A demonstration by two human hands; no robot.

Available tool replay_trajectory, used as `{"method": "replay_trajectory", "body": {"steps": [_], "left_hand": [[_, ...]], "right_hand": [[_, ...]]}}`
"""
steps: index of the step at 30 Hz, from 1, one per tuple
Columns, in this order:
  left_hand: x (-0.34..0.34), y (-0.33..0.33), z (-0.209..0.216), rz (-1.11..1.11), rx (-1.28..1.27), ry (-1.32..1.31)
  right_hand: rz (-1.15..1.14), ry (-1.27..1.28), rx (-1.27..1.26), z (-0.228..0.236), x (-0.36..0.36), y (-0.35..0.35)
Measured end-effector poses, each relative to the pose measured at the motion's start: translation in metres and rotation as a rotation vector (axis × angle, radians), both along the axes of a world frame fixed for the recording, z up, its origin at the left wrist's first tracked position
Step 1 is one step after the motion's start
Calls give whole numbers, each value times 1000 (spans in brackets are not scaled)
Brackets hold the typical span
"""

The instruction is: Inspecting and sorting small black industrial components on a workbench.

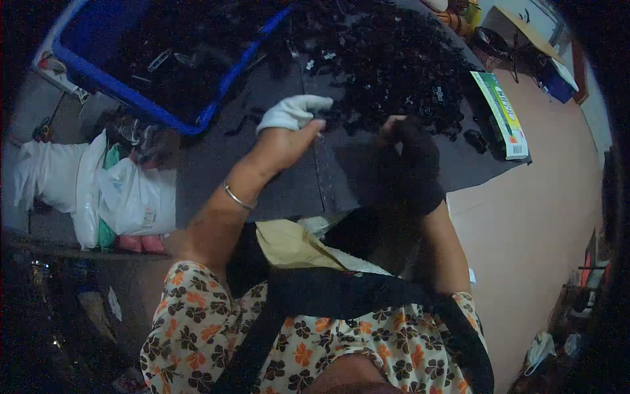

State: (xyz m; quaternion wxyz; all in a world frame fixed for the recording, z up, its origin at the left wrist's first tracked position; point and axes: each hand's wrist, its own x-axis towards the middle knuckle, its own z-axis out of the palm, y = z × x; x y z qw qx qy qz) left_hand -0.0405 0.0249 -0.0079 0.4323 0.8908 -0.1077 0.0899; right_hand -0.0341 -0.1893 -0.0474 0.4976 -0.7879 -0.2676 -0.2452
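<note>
A heap of small black parts [400, 72] covers the far side of a dark grey work surface [262, 177]. My left hand [292, 125], its fingers in a white glove and its thumb bare, is curled in a pinch at the heap's near edge. Something small and dark seems to lie between thumb and fingertips, too dim to name. To its right, my right hand [410, 141] wears a black glove with bare fingertips showing. Those fingers are drawn together beside the black parts; whatever they grip is lost against the dark. The hands are apart.
A blue crate [141, 105] with dark parts inside stands at the far left. White plastic bags [134, 197] sit at the left. A green and yellow printed carton strip [502, 118] lies on the right edge. Brown paper [295, 244] rests near my lap.
</note>
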Motion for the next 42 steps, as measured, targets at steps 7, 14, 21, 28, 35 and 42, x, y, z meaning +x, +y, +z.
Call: {"method": "replay_trajectory", "body": {"steps": [7,14,21,28,35,42], "left_hand": [[-27,-21,10,-117,-205,213],[-34,-21,19,-187,-360,284],[-34,-23,13,-168,-394,347],[-41,-15,6,-101,-577,342],[-59,-20,6,-123,-230,13],[-26,5,22,-392,-115,335]], "right_hand": [[43,-305,-171,16,-21,14],[119,-343,-176,6,-16,16],[166,-129,-348,10,-18,17],[201,-315,-241,13,-23,13],[293,346,-43,13,-20,13],[510,663,-183,28,-17,-1]]}}
